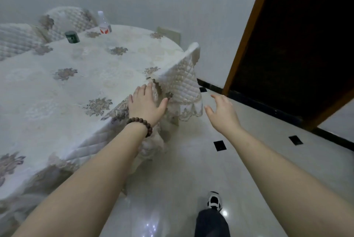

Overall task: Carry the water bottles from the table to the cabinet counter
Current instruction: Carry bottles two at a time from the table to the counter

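One clear water bottle (104, 23) with a white cap and a red-and-white label stands upright at the far edge of the table (80, 71), which wears a white quilted cloth with grey flowers. My left hand (144, 102), a brown bead bracelet on its wrist, reaches forward with straight fingers over the table's near right edge. My right hand (223, 111) hovers over the floor to the right of the table, fingers spread and holding nothing. Both hands are far from the bottle.
A dark green tin (72, 37) stands on the table left of the bottle. Chairs with quilted covers (188, 81) stand around the table, one just ahead of my hands. A dark wooden door (298, 41) is at the right. Glossy tiled floor (191, 169) lies below, my shoe showing.
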### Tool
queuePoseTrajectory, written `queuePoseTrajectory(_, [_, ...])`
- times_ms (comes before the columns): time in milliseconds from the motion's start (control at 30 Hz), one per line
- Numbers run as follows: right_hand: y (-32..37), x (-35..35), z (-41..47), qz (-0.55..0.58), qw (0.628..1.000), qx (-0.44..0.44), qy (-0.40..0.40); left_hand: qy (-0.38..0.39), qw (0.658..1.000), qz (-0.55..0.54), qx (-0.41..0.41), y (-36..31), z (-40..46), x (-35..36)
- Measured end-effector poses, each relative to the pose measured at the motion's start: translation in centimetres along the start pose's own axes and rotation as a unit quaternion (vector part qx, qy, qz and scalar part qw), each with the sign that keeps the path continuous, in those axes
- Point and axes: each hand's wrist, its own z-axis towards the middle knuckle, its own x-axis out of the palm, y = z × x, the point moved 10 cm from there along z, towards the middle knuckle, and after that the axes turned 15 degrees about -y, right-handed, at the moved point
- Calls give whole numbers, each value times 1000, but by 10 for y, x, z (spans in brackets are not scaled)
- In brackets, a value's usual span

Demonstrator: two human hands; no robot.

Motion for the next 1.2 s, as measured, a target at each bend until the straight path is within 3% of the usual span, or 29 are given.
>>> queuePoseTrajectory(467, [23,109,262,68,977,-161,119,-73,974,76,-200,4,148,64])
queuePoseTrajectory(900, [131,236,347,116,937,-262,199,-123,929,123,-327,100,209,82])
queuePoseTrajectory(1200, [253,342,402,116,911,-323,229,-161,903,109,-382,204,289,93])
